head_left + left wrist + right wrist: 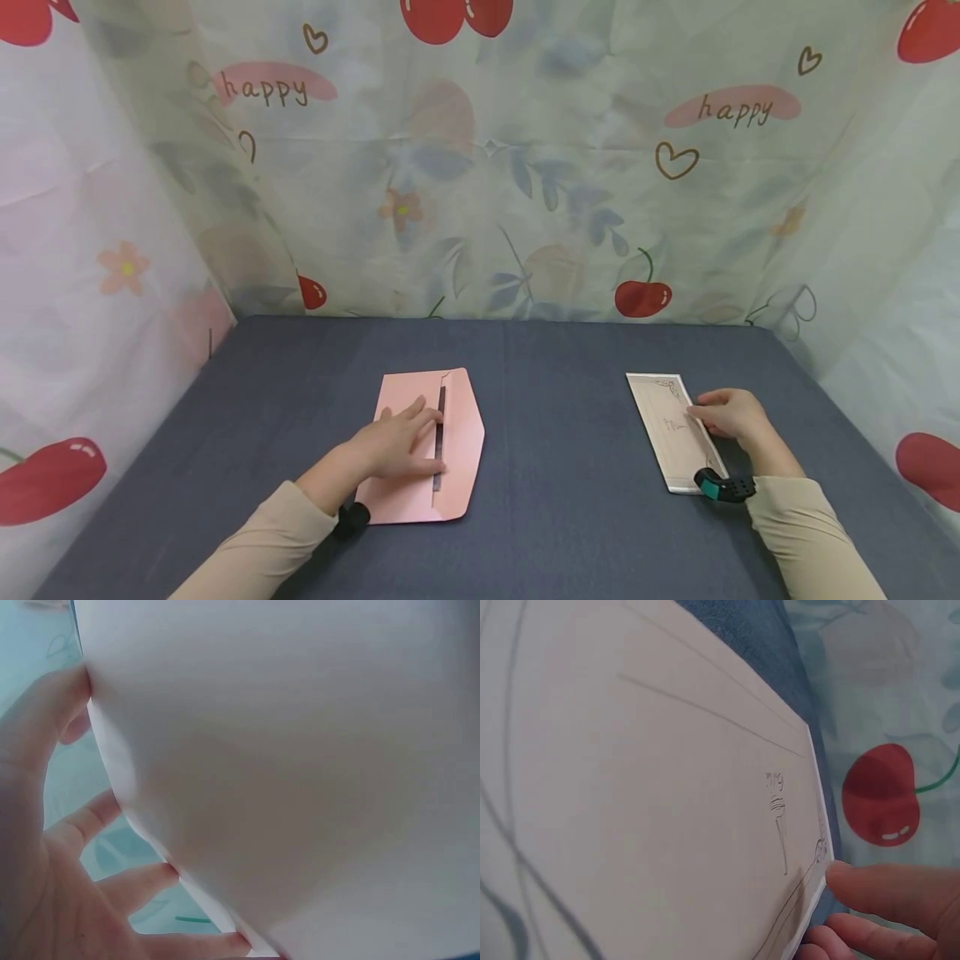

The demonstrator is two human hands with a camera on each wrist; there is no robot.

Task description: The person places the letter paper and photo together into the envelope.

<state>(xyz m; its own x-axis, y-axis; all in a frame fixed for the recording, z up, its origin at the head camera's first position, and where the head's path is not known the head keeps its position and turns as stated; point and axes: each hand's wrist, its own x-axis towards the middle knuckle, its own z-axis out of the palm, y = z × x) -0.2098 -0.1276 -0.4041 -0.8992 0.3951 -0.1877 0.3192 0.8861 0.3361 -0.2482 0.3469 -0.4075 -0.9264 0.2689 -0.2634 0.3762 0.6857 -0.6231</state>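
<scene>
Closest to the camera are the two beige sleeves, one coming in from each bottom corner, each with a small dark gadget strapped at the wrist. The left hand (397, 442) is lying flat on a pink envelope (457, 433), fingers straight and a bit spread, pressing down right beside the dark slit where the flap opens. It isn't gripping anything, just resting its weight there. The left wrist camera is basically all pale paper, with the fingers (97, 817) spread along the paper's edge.

The envelope sits left of the middle of the table, long side running away from the person, flap folded out to the right so you get that pointed edge.

Over on the right, the right hand (731, 414) is at the long right edge of a white card (663, 421). Its fingers are curled in against that edge, and from the wrist view the fingertips (877, 889) touch the card's border, but I honestly can't tell if it's pinching the card or just nudging it. The card is a narrow strip with faint line drawings on it, lying flat and angled a little, well apart from the envelope.

Everything sits on a dark blue-grey tablecloth (555, 467). Around the table hangs a light curtain (480, 167) printed with cherries, flowers, hearts and the word "happy".
</scene>
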